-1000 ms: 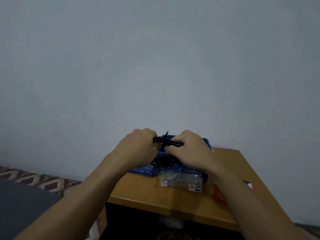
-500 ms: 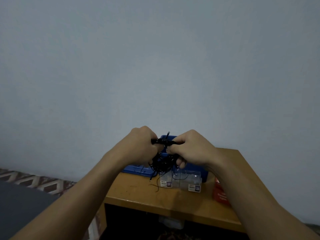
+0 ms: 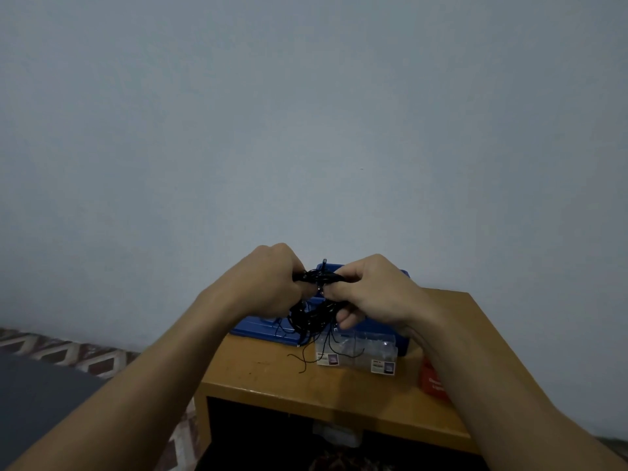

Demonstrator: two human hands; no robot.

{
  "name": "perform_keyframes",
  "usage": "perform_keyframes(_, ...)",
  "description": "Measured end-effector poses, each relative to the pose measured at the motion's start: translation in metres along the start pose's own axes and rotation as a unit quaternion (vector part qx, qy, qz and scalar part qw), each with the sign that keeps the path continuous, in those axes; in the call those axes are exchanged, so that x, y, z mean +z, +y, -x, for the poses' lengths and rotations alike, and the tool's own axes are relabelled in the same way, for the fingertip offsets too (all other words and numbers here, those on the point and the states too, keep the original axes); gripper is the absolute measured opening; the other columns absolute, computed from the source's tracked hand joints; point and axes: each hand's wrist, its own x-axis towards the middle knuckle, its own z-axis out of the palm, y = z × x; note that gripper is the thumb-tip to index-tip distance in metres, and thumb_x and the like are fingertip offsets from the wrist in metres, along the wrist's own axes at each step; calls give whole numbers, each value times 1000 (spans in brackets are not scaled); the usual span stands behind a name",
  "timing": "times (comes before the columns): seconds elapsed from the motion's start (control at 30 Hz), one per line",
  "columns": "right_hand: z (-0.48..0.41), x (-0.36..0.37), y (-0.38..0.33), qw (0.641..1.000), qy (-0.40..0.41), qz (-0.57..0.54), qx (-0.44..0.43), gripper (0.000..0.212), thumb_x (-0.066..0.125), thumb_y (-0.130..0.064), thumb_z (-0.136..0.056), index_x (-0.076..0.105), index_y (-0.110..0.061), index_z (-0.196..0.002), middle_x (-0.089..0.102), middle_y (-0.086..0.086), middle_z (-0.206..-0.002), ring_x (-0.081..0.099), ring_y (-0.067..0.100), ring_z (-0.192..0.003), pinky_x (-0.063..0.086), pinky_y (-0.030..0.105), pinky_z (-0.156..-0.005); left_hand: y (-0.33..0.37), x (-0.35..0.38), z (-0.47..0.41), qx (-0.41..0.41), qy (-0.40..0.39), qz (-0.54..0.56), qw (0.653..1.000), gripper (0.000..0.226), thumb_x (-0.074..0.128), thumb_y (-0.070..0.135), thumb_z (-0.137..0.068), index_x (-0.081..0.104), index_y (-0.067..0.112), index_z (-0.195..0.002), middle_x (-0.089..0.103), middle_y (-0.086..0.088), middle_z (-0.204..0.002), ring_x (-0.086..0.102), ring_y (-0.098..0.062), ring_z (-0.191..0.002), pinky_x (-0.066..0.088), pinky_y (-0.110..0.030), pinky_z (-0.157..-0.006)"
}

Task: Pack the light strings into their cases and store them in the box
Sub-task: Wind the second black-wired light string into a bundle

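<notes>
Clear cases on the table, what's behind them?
The blue box sits right behind the clear cases. Its inside is hidden by the left hand, the right hand and the black light string they hold.

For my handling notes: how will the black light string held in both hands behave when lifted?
Probably floppy: the black light string sags in loops below the left hand and right hand gripping it. Likely light, as its thin loose ends dangle freely toward the table. Apt to tangle, judging by the crossed strands.
</notes>
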Motion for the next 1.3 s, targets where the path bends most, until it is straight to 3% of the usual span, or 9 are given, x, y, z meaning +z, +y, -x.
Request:
perform_keyframes(0.2, 0, -3, 0, 999, -9, -40, 0, 10, 70, -10, -94, 75, -4, -101, 73, 6, -75, 70, 16, -62, 60, 25, -59, -4, 5, 0, 0, 30, 56, 998, 23, 64, 32, -97, 70, 16, -81, 73, -1, -67, 71, -8, -57, 62, -33, -66)
perform_keyframes(0.3, 0, -2, 2, 998, -18, -52, 4, 10, 70, -10, -94, 74, -4, -101, 73, 4, -72, 69, 15, -63, 61, 26, -60, -5, 8, -1, 0, 26, 49, 998, 24, 64, 32, -97, 71, 15, -83, 74, -2, -70, 72, -9, -60, 63, -37, -69)
perform_keyframes(0.43, 1, -4, 6, 996, -21, -90, 10, 10, 71, -8, -92, 74, -3, -100, 73, 5, -71, 68, 16, -62, 62, 26, -60, -6, 12, -3, -15, 21, 124, 992, 21, 66, 32, -95, 71, 13, -85, 76, -5, -71, 74, -14, -63, 64, -42, -70)
perform_keyframes(0.7, 0, -18, 18, 990, -9, -137, 26, 16, 74, -12, -90, 74, -5, -104, 75, 8, -75, 68, 16, -63, 63, 29, -65, 3, 22, -12, -28, -8, 292, 956, 15, 68, 22, -95, 73, 9, -89, 76, -10, -74, 75, -20, -67, 61, -28, -64)
perform_keyframes(0.87, 1, -40, 31, 988, 45, -142, 34, 17, 77, -15, -88, 75, -4, -102, 75, 12, -80, 68, 17, -63, 63, 33, -65, 21, 35, -33, -12, -24, 348, 937, 16, 70, 20, -94, 74, 5, -89, 76, -11, -76, 73, -21, -65, 60, -26, -61)
perform_keyframes(1.0, 7, -67, 44, 983, 112, -140, 36, 19, 78, -17, -88, 76, -4, -101, 75, 15, -83, 67, 16, -60, 59, 27, -58, 46, 54, -55, 9, -38, 403, 915, 16, 72, 20, -92, 73, 5, -89, 74, -8, -72, 70, -19, -62, 57, -24, -57)
perform_keyframes(1.3, 35, -133, 78, 971, 208, -113, 28, 13, 75, -16, -88, 76, -5, -96, 75, 8, -74, 66, 16, -59, 60, 24, -57, 110, 103, -100, 78, -103, 471, 872, 15, 72, 21, -92, 72, 5, -92, 73, -8, -72, 70, -21, -65, 62, -32, -66)
